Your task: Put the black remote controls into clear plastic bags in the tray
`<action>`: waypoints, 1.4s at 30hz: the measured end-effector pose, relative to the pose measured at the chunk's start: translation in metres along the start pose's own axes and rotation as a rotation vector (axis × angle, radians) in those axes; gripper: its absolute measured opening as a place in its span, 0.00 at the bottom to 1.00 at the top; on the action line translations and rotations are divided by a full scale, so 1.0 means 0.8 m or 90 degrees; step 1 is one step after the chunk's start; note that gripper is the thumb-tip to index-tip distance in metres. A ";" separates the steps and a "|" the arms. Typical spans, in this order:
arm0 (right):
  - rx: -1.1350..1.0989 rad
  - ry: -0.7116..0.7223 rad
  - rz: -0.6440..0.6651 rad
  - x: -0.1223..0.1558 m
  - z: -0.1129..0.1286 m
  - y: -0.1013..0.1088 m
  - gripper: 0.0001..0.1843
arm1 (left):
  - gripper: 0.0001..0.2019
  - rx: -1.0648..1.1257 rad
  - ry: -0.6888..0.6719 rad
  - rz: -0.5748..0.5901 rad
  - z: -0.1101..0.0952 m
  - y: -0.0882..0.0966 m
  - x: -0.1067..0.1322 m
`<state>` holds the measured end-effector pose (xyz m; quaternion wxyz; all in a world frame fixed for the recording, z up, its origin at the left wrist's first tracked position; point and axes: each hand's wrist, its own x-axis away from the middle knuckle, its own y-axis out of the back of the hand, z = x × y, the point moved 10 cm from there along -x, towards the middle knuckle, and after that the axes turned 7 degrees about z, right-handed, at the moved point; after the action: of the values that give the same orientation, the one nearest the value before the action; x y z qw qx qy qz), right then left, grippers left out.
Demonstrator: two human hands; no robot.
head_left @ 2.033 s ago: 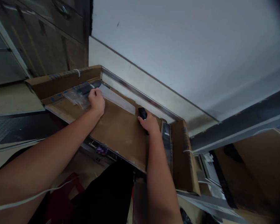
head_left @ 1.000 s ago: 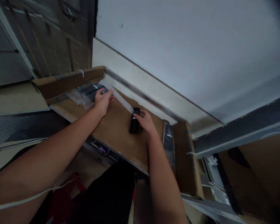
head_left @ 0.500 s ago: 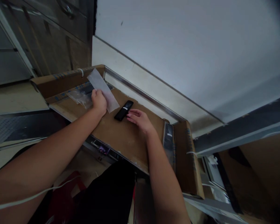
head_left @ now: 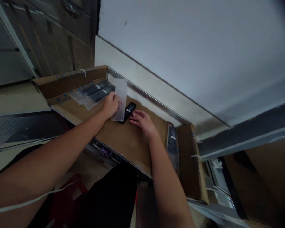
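Observation:
A frosted plastic bag [head_left: 121, 100] is pinched in my left hand [head_left: 110, 105], upright above the cardboard. Its lower end overlaps part of a slim black device [head_left: 130, 108] with a small white label, which lies on the cardboard surface [head_left: 129, 144]. Beside the device's right edge is my right hand [head_left: 144, 123], fingers bent loosely and apart, holding nothing; whether the fingertips touch the device I cannot tell. To the left of my left hand, black devices in clear bags [head_left: 100, 93] lie side by side.
Another black device in clear wrap [head_left: 172, 141] lies along the right cardboard flap [head_left: 187, 158]. A metal rail [head_left: 152, 98] runs along the back by the pale wall. White ties hold the side flaps. A white cable [head_left: 26, 202] crosses near my left forearm.
My left hand has moved right with the plastic bag, bringing it over the black device's lower left end and uncovering more of the bagged devices. My right hand has barely moved.

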<state>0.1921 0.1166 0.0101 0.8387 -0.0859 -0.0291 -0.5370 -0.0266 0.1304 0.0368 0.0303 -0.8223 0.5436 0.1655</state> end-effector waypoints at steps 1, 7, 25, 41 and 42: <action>-0.003 0.000 -0.002 0.000 0.000 0.001 0.12 | 0.09 -0.038 -0.014 0.017 -0.003 -0.004 0.000; -0.007 0.000 -0.005 -0.007 -0.004 -0.002 0.12 | 0.08 -0.119 -0.035 0.091 -0.005 -0.022 0.001; 0.823 -0.466 -0.468 0.110 0.060 0.176 0.34 | 0.08 -0.166 -0.009 0.117 -0.009 -0.024 0.004; 0.313 -0.023 -0.332 0.044 0.059 0.101 0.22 | 0.05 0.377 0.187 0.216 0.023 -0.062 0.019; 0.269 -0.004 -0.332 0.038 0.054 0.092 0.23 | 0.04 0.394 0.204 0.199 0.025 -0.060 0.019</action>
<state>0.2735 0.1273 0.0486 0.6720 0.0987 -0.1632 -0.7156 0.0172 0.1410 0.0072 0.1661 -0.6971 0.6843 -0.1348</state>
